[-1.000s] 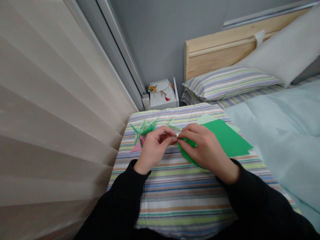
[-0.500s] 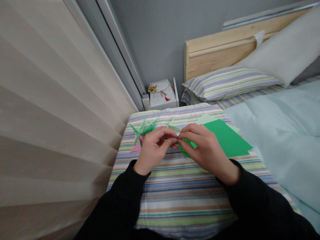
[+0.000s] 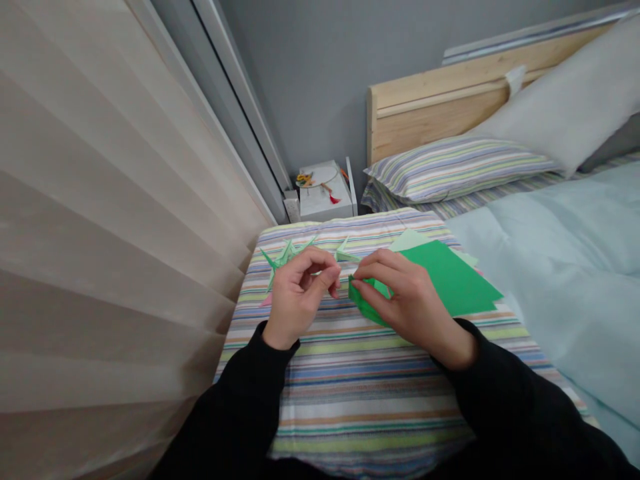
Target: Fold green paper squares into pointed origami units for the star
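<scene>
A striped cloth (image 3: 370, 387) is spread before a white cabinet (image 3: 325, 211). A green sheet (image 3: 453, 279) is laid on it. Over the cloth, the folded green paper (image 3: 359, 303) is pinched by the right hand (image 3: 410, 288); just beside it the left hand (image 3: 296, 297) is held, its fingertip contact unclear. A red tassel (image 3: 334, 199) is borne on the cabinet.
</scene>
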A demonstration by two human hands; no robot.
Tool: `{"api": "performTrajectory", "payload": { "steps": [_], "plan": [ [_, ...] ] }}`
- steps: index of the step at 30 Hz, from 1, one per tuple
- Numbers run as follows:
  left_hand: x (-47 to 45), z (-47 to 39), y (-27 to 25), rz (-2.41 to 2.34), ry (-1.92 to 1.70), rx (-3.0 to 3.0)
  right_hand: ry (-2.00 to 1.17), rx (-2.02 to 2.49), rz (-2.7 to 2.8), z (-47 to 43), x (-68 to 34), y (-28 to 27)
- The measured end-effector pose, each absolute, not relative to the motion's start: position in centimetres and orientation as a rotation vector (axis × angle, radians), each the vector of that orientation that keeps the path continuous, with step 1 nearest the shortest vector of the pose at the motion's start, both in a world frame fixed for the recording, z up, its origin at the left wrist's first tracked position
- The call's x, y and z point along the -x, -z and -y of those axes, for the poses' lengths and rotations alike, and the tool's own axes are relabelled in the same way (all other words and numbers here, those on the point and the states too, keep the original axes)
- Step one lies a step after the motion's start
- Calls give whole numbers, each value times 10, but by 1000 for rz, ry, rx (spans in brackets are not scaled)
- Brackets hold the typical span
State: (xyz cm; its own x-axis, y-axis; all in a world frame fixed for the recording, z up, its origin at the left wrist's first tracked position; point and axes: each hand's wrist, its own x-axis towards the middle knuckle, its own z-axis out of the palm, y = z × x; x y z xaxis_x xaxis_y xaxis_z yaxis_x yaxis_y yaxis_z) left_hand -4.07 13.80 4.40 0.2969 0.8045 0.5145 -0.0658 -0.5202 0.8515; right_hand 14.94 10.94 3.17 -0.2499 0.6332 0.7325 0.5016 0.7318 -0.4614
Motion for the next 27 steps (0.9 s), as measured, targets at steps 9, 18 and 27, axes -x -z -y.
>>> {"api": "performTrajectory", "payload": {
  "steps": [9,18,27],
  "plan": [
    [37,-139,-39,-828,-1069,-1740,-476,898,1688,-108,-149,-38],
    [37,-138,-38,-800,-1112,-1693,-508,905,1671,-109,-147,-33],
    [39,-138,-41,-850,-1149,-1742,-507,932,1758,-104,-151,-42]
  ]
}}
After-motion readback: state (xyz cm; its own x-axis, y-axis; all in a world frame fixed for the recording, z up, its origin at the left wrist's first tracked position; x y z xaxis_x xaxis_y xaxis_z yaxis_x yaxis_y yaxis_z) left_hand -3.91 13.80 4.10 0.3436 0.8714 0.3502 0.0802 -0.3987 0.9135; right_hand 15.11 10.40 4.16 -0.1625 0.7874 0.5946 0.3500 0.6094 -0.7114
